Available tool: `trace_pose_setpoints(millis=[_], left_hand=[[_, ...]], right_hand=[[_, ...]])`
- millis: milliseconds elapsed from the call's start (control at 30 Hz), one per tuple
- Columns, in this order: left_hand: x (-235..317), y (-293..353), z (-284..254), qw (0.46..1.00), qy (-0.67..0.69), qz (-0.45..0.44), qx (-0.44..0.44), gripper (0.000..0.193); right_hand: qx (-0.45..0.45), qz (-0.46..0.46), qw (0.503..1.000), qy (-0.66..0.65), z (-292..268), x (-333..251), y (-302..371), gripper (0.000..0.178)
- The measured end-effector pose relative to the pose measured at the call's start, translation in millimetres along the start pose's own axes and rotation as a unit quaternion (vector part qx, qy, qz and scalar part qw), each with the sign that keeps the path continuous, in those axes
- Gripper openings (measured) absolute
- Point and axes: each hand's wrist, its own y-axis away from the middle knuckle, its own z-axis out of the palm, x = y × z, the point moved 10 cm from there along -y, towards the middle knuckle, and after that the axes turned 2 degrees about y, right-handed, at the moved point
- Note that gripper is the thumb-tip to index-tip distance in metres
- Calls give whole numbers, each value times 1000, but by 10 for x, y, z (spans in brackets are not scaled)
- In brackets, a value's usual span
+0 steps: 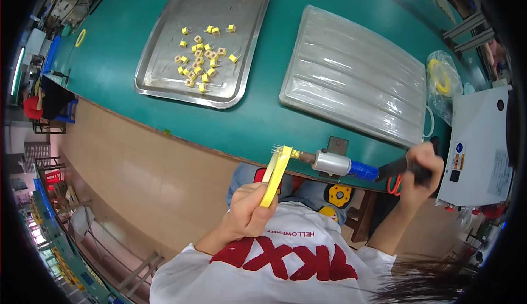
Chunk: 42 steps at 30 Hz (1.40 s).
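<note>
My left hand point(250, 210) is closed around a roll of yellow tape point(278, 176), held edge-on with its upper end against the tip of a hand-cranked winding tool point(332, 162). At that tip sits a small yellow part point(295, 154), and thin metal pins stick out beside the tape. The tool is mounted at the table's near edge and has a silver barrel and a blue sleeve point(363, 170). On its right end my right hand point(421, 167) grips a black crank handle, partly hidden by the fingers and slightly blurred.
On the green table point(181, 125), a metal tray point(175, 10) holds several small yellow pin-legged coils point(206, 62). A ridged transparent plastic tray point(351, 73) lies right of it. Orange scissor handles point(393, 185), bagged yellow rolls point(442, 79) and a white machine point(477, 150) are at right.
</note>
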Motion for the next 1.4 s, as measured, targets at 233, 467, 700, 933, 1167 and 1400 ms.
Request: trace_pose_setpoints(millis=[233, 467, 700, 933, 1167, 1400], left_hand=[[16, 80, -72, 999, -28, -3, 31, 57], [52, 125, -57, 998, -45, 25, 23, 58], [75, 151, -46, 999, -35, 31, 21, 58], [-102, 182, 22, 997, 20, -63, 24, 55], [-110, 149, 37, 998, 21, -55, 6, 41], [-184, 94, 109, 994, 52, -95, 15, 38]], right_hand=[[-38, -128, 976, -172, 64, -351, 199, 34], [-263, 20, 964, 4, 424, -112, 504, 26], [-259, 58, 964, 1, 427, -101, 461, 24], [-106, -26, 991, -72, 23, -417, 266, 34], [49, 60, 997, -12, -113, 16, 61, 30], [23, 208, 978, 1, 184, 471, 117, 15]])
